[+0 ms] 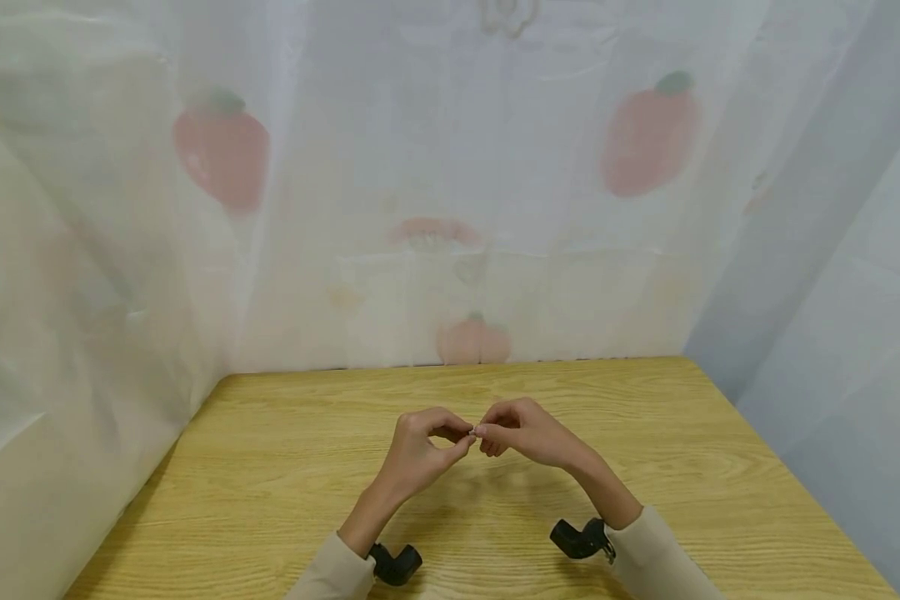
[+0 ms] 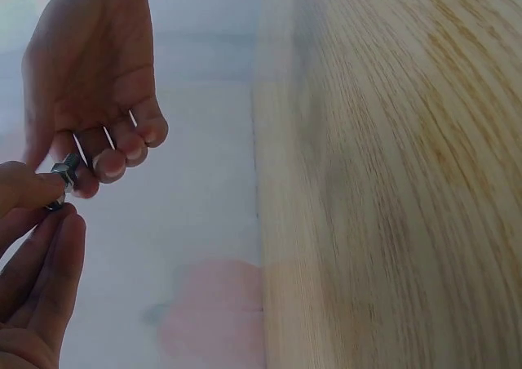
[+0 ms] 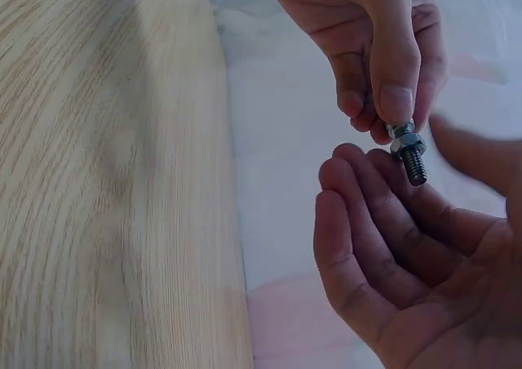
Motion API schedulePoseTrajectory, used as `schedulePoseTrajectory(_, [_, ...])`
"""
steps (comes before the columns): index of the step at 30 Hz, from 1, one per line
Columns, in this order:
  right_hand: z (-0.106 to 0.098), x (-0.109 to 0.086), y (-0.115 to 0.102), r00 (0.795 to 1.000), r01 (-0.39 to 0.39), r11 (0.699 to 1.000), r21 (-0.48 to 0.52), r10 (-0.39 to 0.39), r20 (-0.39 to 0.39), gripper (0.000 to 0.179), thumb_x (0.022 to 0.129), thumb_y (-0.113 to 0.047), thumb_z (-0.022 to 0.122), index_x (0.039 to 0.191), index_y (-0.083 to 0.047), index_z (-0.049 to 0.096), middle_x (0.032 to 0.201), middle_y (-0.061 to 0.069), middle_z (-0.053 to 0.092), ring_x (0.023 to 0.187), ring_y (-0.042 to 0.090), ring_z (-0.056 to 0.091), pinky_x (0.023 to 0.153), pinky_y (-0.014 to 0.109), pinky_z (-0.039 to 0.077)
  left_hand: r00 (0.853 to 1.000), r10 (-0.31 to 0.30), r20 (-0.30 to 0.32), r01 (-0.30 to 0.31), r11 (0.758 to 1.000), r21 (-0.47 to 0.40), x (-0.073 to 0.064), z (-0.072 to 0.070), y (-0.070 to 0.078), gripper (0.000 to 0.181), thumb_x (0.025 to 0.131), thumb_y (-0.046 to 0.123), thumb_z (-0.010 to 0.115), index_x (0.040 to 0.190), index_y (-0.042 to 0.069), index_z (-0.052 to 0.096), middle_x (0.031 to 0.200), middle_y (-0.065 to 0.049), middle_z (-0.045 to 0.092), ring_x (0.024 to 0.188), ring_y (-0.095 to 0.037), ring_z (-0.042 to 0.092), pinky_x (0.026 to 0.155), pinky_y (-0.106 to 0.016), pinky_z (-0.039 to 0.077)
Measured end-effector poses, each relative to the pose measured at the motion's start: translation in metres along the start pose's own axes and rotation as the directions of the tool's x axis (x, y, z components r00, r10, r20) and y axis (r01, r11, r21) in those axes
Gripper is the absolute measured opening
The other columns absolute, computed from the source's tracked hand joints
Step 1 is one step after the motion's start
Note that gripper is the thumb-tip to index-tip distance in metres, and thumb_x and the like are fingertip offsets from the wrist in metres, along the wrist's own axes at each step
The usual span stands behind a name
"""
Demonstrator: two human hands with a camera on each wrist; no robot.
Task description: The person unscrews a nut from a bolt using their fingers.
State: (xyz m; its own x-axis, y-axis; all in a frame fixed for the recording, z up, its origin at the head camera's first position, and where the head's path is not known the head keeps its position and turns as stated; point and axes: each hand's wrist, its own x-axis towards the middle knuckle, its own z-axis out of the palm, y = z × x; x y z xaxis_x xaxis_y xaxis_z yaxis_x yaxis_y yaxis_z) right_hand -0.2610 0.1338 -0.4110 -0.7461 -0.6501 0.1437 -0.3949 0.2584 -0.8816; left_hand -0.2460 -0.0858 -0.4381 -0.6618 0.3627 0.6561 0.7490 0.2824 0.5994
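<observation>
A small metal bolt (image 3: pixel 415 168) carries a hex nut (image 3: pixel 407 144) partway along its threaded shank. My left hand (image 1: pixel 418 454) pinches the bolt's head end between thumb and fingertips, which hide most of the head. In the right wrist view the threaded end points down, toward my right hand (image 3: pixel 408 263). The right fingers are loosely extended, with the index fingertip right beside the nut. Blurred, the right thumb (image 3: pixel 477 157) stands slightly apart on the nut's other side. Both hands meet above the wooden table (image 1: pixel 307 433), around its middle.
A pale curtain (image 1: pixel 390 167) with printed strawberries hangs behind the table and along both sides. Black wrist-worn devices sit at the left cuff (image 1: pixel 341 567) and the right cuff (image 1: pixel 648 542), close over the tabletop.
</observation>
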Motion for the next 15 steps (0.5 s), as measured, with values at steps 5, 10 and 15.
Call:
schedulePoseTrajectory(5, [-0.0014, -0.0008, -0.0009, 1.0, 0.007, 1.0, -0.019, -0.008, -0.008, 0.02, 0.097, -0.024, 0.058, 0.105, -0.007, 0.068, 0.093, 0.014, 0.07, 0.08, 0.017, 0.068, 0.076, 0.037, 0.059, 1.0, 0.0, 0.0, 0.0, 1.0, 0.001, 0.0, 0.0001, 0.0, 0.009, 0.085, 0.011, 0.073, 0.092, 0.017, 0.074, 0.087, 0.002, 0.073, 0.074, -0.004, 0.069, 0.069, -0.02, 0.059])
schedulePoseTrajectory(10, [-0.0015, -0.0025, -0.0037, 0.999, 0.03, 0.999, -0.025, -0.031, -0.04, 0.015, 0.093, -0.016, 0.065, 0.105, -0.008, 0.064, 0.096, 0.012, 0.068, 0.084, 0.019, 0.067, 0.077, 0.032, 0.058, 1.0, 0.003, -0.003, -0.003, 1.0, -0.014, 0.0007, 0.0003, 0.0007, 0.008, 0.086, 0.013, 0.073, 0.093, 0.016, 0.074, 0.088, 0.002, 0.074, 0.074, -0.005, 0.07, 0.069, -0.021, 0.059])
schedulePoseTrajectory(15, [-0.0012, -0.002, -0.0038, 0.999, 0.019, 0.999, -0.034, -0.02, -0.042, 0.017, 0.092, -0.017, 0.065, 0.106, -0.007, 0.063, 0.095, 0.013, 0.068, 0.084, 0.025, 0.067, 0.076, 0.031, 0.059, 1.0, 0.006, -0.003, -0.006, 1.0, -0.015, 0.001, 0.0, 0.0007, 0.008, 0.086, 0.012, 0.073, 0.093, 0.015, 0.074, 0.088, 0.001, 0.073, 0.074, -0.005, 0.069, 0.068, -0.02, 0.059])
